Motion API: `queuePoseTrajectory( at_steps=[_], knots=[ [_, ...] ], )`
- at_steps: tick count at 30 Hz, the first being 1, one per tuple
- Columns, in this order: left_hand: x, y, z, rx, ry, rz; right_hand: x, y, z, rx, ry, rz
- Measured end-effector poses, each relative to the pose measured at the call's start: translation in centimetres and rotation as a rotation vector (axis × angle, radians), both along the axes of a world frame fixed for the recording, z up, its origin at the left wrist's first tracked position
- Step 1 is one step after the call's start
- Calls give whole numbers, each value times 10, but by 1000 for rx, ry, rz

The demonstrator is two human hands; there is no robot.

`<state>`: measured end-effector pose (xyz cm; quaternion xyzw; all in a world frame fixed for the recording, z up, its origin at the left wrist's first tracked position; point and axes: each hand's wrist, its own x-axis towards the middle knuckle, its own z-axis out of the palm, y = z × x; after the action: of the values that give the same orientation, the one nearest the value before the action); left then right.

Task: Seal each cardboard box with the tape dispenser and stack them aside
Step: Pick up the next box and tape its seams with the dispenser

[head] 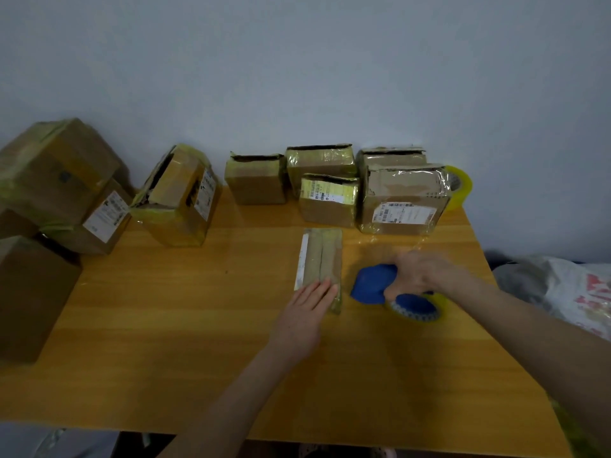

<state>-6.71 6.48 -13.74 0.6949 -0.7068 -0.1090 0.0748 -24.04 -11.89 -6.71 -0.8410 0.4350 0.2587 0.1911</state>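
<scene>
You are on the taping step for the flat box (322,259) in the middle of the tabletop (165,325). Your left hand (305,309) lies flat on the near end of the box, fingers straight, pressing it down. Your right hand (420,276) is curled tight round the blue tape dispenser (373,284), which is just right of the box and low over the tabletop. It is blurry there, so I cannot tell if any tape is pulled out.

I think the next move is to bring the dispenser onto the seam of the box and run it along, with your left hand stopping the box from sliding. More boxes (330,200) wait in a row at the far side. A pile (56,180) sits at the far left, likely where this box goes after.
</scene>
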Motion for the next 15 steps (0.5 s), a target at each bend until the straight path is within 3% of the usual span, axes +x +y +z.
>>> queuePoseTrajectory(
  at_steps=[3,5,10,12,15],
  knots=[
    [-1,1,2,8,-21,4,-31,-14,11,-180,86,-90],
    [-1,2,3,-5,-33,0,-48,-18,8,-223,4,-219],
    [-3,2,1,0,-78,-17,-54,-1,-27,187,-659,-886],
    [-3,1,2,3,-56,-35,-47,6,-45,412,-779,-1126],
    [0,2,12,-56,184,26,-38,11,-61,588,-843,-1322]
  ],
)
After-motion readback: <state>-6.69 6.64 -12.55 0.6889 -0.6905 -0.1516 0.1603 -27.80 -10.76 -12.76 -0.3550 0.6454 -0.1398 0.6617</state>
